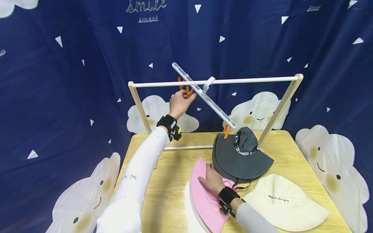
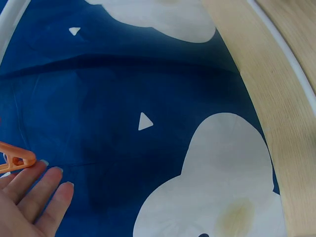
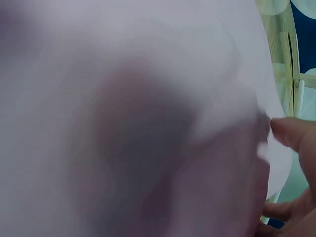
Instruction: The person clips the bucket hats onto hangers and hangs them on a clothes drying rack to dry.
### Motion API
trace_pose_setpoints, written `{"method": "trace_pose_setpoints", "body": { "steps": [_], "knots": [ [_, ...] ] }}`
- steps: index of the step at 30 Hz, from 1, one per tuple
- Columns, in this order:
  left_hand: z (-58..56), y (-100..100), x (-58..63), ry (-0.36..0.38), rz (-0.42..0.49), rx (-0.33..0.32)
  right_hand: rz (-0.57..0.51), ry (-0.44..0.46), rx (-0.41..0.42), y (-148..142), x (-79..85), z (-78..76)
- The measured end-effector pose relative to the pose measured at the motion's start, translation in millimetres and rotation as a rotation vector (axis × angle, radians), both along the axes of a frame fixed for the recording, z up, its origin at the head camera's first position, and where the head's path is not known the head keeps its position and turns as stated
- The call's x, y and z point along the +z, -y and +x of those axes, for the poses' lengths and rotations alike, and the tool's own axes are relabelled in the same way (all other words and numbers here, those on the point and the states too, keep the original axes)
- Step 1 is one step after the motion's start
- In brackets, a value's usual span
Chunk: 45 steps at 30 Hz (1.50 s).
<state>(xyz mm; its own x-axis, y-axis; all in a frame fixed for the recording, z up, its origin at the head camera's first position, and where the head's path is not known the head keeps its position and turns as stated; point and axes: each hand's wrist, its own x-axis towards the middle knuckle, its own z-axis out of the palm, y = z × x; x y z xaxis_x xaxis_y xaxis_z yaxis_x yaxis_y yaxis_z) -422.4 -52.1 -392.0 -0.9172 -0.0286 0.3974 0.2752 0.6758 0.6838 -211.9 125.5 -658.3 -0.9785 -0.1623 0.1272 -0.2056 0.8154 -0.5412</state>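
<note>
My left hand (image 1: 180, 104) is raised to the rack's top bar and pinches an orange clip (image 1: 189, 91) on a white hanger (image 1: 214, 105). In the left wrist view, the fingers (image 2: 42, 195) are fairly straight, with the clip's handle at the fingertips. A pink bucket hat (image 1: 201, 199) lies at the table's front middle, its pale underside showing along the left edge. My right hand (image 1: 214, 180) grips this hat; in the right wrist view the thumb (image 3: 286, 132) is at the cloth's edge and the hat fills most of the picture.
The hanger hooks over the white bar (image 1: 253, 80) of a wooden rack, slanting across it. More orange clips (image 1: 226, 131) hang from it. A dark grey hat (image 1: 242, 161) and a cream bucket hat (image 1: 287, 204) lie to the right on the wooden table (image 1: 163, 194). Behind hangs a blue curtain (image 1: 96, 81).
</note>
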Motion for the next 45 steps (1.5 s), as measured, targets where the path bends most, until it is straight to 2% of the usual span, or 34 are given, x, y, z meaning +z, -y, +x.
{"method": "trace_pose_setpoints", "body": {
  "steps": [5,12,16,20,23,29,36,39,45],
  "knots": [
    [-2.9,0,1.6,-0.061,0.016,0.041,0.038,0.003,-0.059,5,-2.6,-6.1],
    [-2.6,-2,3.1,-0.115,-0.059,0.099,-0.063,0.167,-0.142,3,-6.1,-5.4],
    [-0.7,-3,5.3,-0.141,-0.097,0.126,-0.066,0.197,-0.142,-3,-5.6,-4.0],
    [-0.8,-6,11.1,-0.155,-0.096,0.121,-0.067,0.186,-0.150,-11,-1.5,-3.9],
    [-1.1,-7,14.3,-0.139,-0.081,0.127,-0.091,0.178,-0.147,-17,2.8,-2.0],
    [1.7,-9,11.2,-0.086,-0.084,0.123,-0.154,0.160,-0.098,-23,11.9,3.3],
    [7.1,-9,6.1,-0.068,-0.112,0.091,-0.341,0.123,-0.059,-15,22.4,5.3],
    [11.5,-7,5.7,-0.069,-0.118,0.076,-0.383,0.114,-0.087,-8,25.3,7.4],
    [22.2,-1,4.3,-0.044,-0.142,0.051,-0.429,0.023,-0.170,0,31.9,10.6]
  ]
}}
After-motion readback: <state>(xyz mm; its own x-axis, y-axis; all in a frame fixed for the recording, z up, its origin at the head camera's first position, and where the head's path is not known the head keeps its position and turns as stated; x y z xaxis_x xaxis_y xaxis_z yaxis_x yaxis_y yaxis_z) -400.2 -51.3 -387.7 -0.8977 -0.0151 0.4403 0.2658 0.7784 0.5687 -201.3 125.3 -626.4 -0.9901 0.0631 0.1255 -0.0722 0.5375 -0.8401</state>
